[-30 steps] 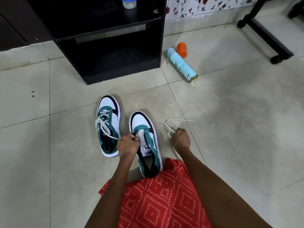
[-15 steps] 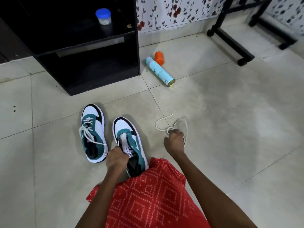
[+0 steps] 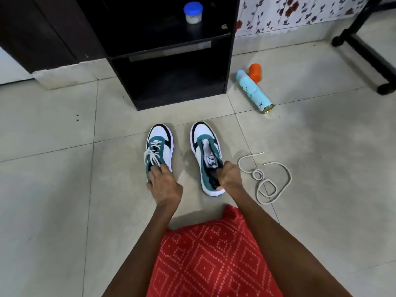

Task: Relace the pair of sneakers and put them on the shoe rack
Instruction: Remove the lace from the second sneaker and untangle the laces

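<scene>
Sneaker with laces [image 3: 159,146] and bare sneaker [image 3: 205,151] sit side by side on the floor [image 3: 64,189], long axes and toes toward 12 o'clock, facing the shoe rack [image 3: 171,97], my left hand [image 3: 164,185] grasping the first's collar and my right hand [image 3: 229,175] the second's; relacing looks to be in hand, and next I need the loose lace [image 3: 267,185] at 3 o'clock.

Before the shoe rack [image 3: 171,86], left hand [image 3: 164,186] grips the laced sneaker [image 3: 160,142], right hand [image 3: 229,175] the unlaced sneaker [image 3: 204,140]. A loose shoelace [image 3: 278,190] lies there too.
</scene>
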